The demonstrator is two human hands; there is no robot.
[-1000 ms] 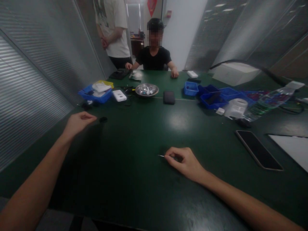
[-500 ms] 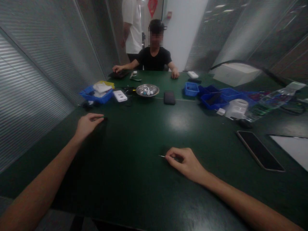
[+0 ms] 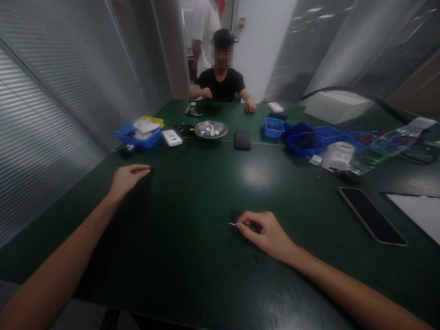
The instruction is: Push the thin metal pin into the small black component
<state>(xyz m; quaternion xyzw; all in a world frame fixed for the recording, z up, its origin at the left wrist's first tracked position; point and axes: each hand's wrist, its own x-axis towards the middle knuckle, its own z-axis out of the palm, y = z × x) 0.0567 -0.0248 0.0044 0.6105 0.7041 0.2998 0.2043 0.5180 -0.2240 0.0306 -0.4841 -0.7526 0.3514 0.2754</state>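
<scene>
My left hand [image 3: 128,178] reaches out over the left part of the green table [image 3: 192,256], its fingers pinched on a small black object [image 3: 150,170] that lies on the tabletop. My right hand [image 3: 264,233] rests on the table near the middle, fingers curled around a thin metal tool [image 3: 231,223] whose pointed tip sticks out to the left. Most of that tool is hidden inside the hand.
A phone [image 3: 371,214] lies face up at the right beside white paper [image 3: 417,211]. Farther off stand blue trays [image 3: 137,134], a metal bowl [image 3: 210,129], a black case [image 3: 242,140], more blue bins [image 3: 302,137] and a plastic bottle [image 3: 385,145]. A seated person [image 3: 222,78] faces me; another stands behind.
My left hand has moved right and closed on the small black object. The seated person pulled an arm back and a dark item there is gone. The standing person stepped right.
</scene>
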